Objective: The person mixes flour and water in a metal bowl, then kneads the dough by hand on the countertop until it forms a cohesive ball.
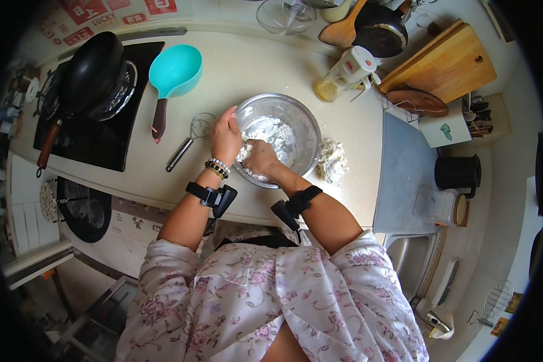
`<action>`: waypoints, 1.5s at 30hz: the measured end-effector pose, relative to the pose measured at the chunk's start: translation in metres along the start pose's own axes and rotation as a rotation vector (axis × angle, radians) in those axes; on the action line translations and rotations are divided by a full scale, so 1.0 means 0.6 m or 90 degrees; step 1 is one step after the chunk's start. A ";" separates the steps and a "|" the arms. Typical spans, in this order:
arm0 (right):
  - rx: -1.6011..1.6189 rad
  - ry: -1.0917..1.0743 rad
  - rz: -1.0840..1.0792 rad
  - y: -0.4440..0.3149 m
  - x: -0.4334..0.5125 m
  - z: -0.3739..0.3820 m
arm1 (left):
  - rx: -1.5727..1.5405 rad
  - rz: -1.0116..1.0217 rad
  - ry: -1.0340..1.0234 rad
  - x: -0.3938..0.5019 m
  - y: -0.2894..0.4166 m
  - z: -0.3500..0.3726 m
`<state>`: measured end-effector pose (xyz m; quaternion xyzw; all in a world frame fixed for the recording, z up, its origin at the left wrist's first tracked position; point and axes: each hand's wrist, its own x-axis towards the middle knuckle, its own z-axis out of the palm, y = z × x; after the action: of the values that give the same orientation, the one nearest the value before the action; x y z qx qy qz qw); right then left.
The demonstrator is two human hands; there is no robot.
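A stainless steel mixing bowl [305, 122] rests tilted or flat on the counter before me; I cannot tell which. My left hand [226, 135] grips its left rim, thumb on top. Inside, my right hand [260, 158] presses into floury dough [243, 153] along the near left wall, its fingertips partly hidden. Loose flour [276, 135] coats the bowl's bottom. Against the bowl's right side, on the counter, lies a rough lump of dough [332, 162]. A whisk [181, 154] with a metal handle lies left of my left hand.
A turquoise ladle [176, 68] lies behind the whisk. At left, a black wok [90, 74] sits on the gas hob [113, 145]. An oil dispenser [344, 74] stands behind the bowl. Farther right are a grey mat [400, 176], cutting boards [448, 63] and a sink [407, 258].
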<state>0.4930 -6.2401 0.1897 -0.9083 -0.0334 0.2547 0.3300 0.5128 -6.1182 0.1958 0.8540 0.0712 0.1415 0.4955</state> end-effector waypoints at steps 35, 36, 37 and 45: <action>-0.071 -0.031 -0.114 0.001 -0.015 -0.018 | -0.012 0.020 0.002 0.000 -0.007 -0.002; -0.060 0.010 -0.084 0.000 -0.014 -0.024 | -0.011 0.013 -0.003 0.001 -0.007 -0.002; -0.048 0.053 -0.074 -0.001 -0.013 -0.029 | -0.008 0.012 -0.005 0.001 -0.008 -0.002; -0.093 0.044 -0.091 0.013 -0.024 -0.118 | 0.007 0.018 -0.005 0.001 -0.012 -0.003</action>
<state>0.5140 -6.2907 0.2372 -0.9334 -0.1051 0.1960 0.2814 0.5127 -6.1129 0.1905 0.8582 0.0579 0.1449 0.4890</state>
